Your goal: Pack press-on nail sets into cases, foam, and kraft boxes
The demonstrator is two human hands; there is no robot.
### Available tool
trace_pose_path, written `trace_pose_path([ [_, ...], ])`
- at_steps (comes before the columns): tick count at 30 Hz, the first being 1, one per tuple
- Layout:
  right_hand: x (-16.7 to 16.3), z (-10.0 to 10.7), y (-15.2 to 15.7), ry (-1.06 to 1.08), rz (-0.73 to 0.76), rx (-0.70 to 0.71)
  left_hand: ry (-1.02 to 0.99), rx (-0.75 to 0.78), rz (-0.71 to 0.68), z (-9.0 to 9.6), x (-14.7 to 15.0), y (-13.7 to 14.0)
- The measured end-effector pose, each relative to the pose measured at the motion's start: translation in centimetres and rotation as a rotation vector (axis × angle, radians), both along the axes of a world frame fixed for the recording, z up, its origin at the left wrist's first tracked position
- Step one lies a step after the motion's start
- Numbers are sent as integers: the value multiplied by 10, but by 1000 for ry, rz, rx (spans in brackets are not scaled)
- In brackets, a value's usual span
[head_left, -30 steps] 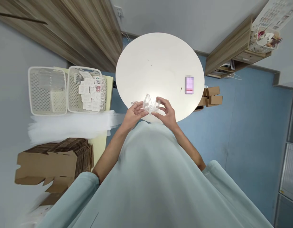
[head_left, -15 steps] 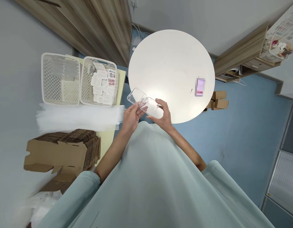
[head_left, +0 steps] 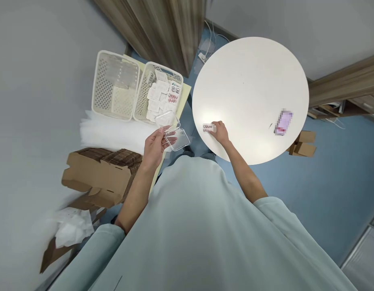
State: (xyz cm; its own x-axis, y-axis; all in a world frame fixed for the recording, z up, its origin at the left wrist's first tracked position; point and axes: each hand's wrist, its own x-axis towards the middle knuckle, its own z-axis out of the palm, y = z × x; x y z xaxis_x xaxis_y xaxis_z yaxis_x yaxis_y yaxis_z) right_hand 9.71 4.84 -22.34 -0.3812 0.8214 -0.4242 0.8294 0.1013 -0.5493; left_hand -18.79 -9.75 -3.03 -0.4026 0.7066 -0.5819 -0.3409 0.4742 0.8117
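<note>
With our left hand (head_left: 155, 146) we grip a clear, hinged case (head_left: 178, 140) near its middle; it hangs open, its two halves spread apart, off the left side of the round white desk (head_left: 250, 81). Our right hand (head_left: 220, 132) has its fingers and thumb at the right end of a small card of pinkish pieces (head_left: 208, 128), by the desk's left edge; we cannot tell whether they pinch it. A blurred-out purple item (head_left: 284, 122) lies farther right. To our left we see a basket of white cards (head_left: 142, 99) above white sheets (head_left: 114, 131) and stacked cardboard (head_left: 98, 169).
</note>
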Motion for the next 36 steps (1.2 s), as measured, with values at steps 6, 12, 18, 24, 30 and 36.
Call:
trace_pose_path([
  [6, -15, -18, 12, -145, 105, 35, -19, -17, 7, -1, -12, -12],
  [12, -7, -5, 4, -70, -31, -54, -83, -3, -14, 2, -3, 1],
  [18, 29, 25, -15, 189, -231, -94, -186, 26, -83, 3, 26, 29],
  [24, 66, 71, -22, 397, -407, -71, -258, 27, -225, 2, 69, 57],
  [30, 106, 130, -16, 640, -567, 37, -284, 25, -319, -5, 113, 76],
  [36, 123, 199, -21, 781, -465, 63, -318, 32, -412, -7, 149, 84],
])
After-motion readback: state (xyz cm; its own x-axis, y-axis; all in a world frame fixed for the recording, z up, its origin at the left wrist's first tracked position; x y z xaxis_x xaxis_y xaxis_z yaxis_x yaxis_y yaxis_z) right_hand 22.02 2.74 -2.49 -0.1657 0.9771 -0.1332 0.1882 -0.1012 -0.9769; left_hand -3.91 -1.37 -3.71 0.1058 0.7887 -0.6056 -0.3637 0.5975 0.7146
